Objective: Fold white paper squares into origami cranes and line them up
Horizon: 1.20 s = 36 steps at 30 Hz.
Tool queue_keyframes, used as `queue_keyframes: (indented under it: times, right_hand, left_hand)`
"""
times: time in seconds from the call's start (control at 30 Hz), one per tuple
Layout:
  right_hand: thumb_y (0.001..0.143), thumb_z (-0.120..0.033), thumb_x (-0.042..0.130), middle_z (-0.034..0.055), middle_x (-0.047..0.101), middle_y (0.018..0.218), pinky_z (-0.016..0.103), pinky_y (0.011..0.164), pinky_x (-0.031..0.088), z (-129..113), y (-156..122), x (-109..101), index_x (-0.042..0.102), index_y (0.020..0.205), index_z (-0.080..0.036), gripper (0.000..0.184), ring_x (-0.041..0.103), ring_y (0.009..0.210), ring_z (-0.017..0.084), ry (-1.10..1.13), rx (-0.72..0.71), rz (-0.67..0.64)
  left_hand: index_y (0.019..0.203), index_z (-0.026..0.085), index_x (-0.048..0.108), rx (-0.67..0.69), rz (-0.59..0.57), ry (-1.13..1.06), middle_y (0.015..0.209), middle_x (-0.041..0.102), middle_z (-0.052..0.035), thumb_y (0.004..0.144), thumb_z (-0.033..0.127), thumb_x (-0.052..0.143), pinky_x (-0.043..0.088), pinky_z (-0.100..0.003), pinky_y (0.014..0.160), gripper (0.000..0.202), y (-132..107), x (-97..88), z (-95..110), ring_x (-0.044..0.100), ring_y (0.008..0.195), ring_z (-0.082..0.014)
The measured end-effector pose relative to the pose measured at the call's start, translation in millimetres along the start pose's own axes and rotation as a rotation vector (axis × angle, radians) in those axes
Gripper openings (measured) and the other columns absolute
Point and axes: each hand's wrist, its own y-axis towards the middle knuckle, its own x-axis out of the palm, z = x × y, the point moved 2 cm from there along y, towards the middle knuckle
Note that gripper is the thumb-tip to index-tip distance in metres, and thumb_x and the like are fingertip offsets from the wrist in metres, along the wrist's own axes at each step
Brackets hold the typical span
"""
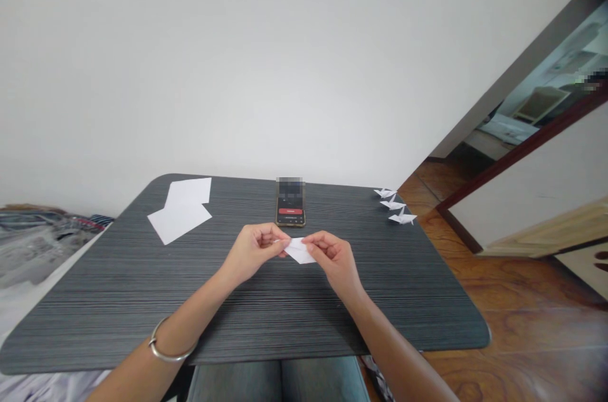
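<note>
Between my two hands is a small folded piece of white paper (299, 251), held over the middle of the dark table (190, 301). My left hand (256, 249) pinches its left edge between thumb and fingers. On the other side, my right hand (334, 257) grips the right edge the same way, thumb on top. A pointed lower edge of the paper shows between the thumbs; its ends are hidden by my fingers. Just beyond my hands lies a phone (291, 215) with its screen lit.
Sheets of white paper (183, 219) overlap at the table's back left. Three folded paper cranes (392, 204) stand in a row near the back right edge. A white wall (294, 60) rises behind the table. Plastic-wrapped items (42, 250) lie beyond the left side.
</note>
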Motion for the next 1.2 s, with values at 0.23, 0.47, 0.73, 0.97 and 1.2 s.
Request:
queue_keyframes:
  times: [0.23,0.47,0.73,0.97,1.2]
  right_hand:
    - [0.073,-0.024,0.06,0.0032,0.069,0.073,0.024,0.058,0.045,-0.1,-1.2,-1.1,0.063,0.079,-0.016,0.01,0.061,0.063,0.015,-0.026,-0.033,0.038]
    - [0.073,-0.024,0.06,0.0015,0.068,0.068,0.024,0.058,0.045,-5.1,-1.0,-2.6,0.062,0.078,-0.017,0.009,0.061,0.061,0.014,0.004,-0.057,0.083]
    - [0.072,-0.026,0.062,0.0028,0.07,0.073,0.024,0.058,0.046,-3.7,-2.1,-2.3,0.06,0.09,-0.017,0.02,0.062,0.062,0.015,-0.014,-0.045,0.081]
    - [0.066,-0.031,0.068,0.0025,0.07,0.066,0.024,0.054,0.044,6.8,2.8,-0.9,0.065,0.077,-0.015,0.019,0.06,0.054,0.014,0.03,0.12,-0.028]
    - [0.065,-0.033,0.067,0.0002,0.064,0.056,0.021,0.045,0.037,10.0,2.8,-1.8,0.065,0.068,-0.014,0.02,0.052,0.045,0.01,-0.001,0.132,-0.05]
  left_hand:
    - [0.08,0.011,0.063,0.019,0.02,0.019,0.06,0.064,-0.0004,0.073,0.027,0.06,0.05,-0.022,0.059,0.018,-1.3,0.5,5.7,0.061,0.055,-0.0113]
    - [0.084,0.011,0.061,0.025,-0.013,-0.107,0.069,0.066,-0.0027,0.068,0.024,0.065,0.051,-0.022,0.062,0.021,-0.7,-4.3,4.9,0.062,0.065,-0.0122]
    - [0.073,0.01,0.06,-0.019,-0.014,-0.158,0.062,0.067,-0.0012,0.065,0.019,0.069,0.049,-0.02,0.063,0.014,2.2,-7.5,-1.4,0.062,0.059,-0.0096]
    - [0.072,0.01,0.061,-0.069,-0.074,-0.162,0.06,0.068,-0.0017,0.064,0.02,0.07,0.048,-0.02,0.061,0.015,2.5,-4.9,-4.5,0.063,0.058,-0.01]
    - [0.077,0.01,0.061,-0.145,-0.08,-0.158,0.061,0.069,-0.0019,0.063,0.02,0.07,0.05,-0.021,0.061,0.019,1.6,-4.5,-3.8,0.063,0.058,-0.0102]
